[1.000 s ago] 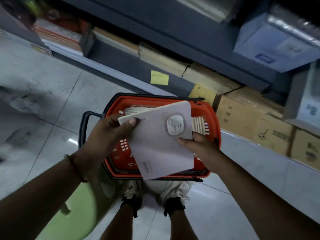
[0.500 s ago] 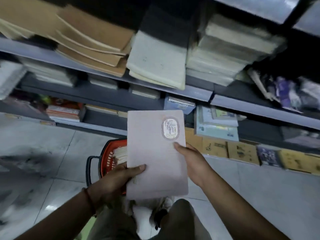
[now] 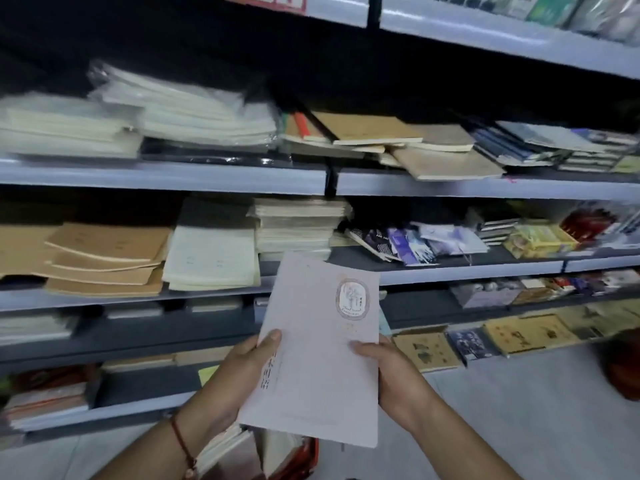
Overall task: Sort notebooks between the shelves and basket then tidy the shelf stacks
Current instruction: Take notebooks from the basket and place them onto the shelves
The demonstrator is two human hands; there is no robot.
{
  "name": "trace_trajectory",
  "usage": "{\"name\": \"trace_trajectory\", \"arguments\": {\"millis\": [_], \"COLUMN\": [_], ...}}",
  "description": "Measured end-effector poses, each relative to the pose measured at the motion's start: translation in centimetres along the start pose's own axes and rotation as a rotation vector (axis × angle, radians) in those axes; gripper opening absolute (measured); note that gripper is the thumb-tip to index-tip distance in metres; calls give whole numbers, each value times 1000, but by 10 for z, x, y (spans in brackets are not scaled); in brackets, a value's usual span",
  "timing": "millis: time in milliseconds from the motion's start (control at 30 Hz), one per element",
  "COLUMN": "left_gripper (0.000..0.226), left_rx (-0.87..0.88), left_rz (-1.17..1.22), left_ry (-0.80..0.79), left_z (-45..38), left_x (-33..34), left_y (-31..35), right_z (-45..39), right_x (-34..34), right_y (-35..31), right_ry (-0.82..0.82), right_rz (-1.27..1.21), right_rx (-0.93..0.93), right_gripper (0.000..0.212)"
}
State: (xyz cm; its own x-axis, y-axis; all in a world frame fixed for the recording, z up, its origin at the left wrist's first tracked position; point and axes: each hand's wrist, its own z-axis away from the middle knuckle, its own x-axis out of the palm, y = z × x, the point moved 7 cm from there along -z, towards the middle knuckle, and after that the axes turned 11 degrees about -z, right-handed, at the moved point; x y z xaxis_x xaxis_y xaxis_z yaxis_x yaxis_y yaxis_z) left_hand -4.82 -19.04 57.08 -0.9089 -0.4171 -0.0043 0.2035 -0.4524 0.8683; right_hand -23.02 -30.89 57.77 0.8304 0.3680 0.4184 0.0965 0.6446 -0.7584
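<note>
While both hands are gripping it, left hand (image 3: 239, 372) is pinching the pale notebook (image 3: 318, 348) on its left edge, right hand (image 3: 391, 372) clamping the right edge; long axis pointing up toward the cream stack (image 3: 213, 258), sitting up-left, nearer the left hand.

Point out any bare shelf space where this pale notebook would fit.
Most open: the dark shelf strip on the middle shelf, between the tall cream stack and the loose purple packets, just above the pale notebook that both hands hold. A smaller dark gap sits under the plastic-wrapped stack. The kraft notebook pile and cream pile crowd the left.
</note>
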Motion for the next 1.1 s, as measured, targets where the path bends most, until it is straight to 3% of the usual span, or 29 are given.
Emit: {"name": "trace_trajectory", "arguments": {"millis": [267,600,733,867,1100], "left_gripper": [30,32,27,34,19], "left_rx": [140,309,335,370,556], "left_rz": [-151,-128,0,-85,-72], "left_ry": [-16,-35,-105,-207,-56], "left_z": [-2,-19,-29,-36,-78], "left_x": [92,266,315,343,357], "left_y": [81,196,228,246,335], "right_z": [28,62,67,61,17], "right_x": [-71,-193,-216,-224,-206], "right_y": [-72,-232,-301,-357,-465], "right_ry": [-57,-29,21,50,26], "right_rz": [-119,-54,18,49,111], "right_rx": [-96,-329,-423,-474,-540], "right_gripper": [43,66,34,26,18]}}
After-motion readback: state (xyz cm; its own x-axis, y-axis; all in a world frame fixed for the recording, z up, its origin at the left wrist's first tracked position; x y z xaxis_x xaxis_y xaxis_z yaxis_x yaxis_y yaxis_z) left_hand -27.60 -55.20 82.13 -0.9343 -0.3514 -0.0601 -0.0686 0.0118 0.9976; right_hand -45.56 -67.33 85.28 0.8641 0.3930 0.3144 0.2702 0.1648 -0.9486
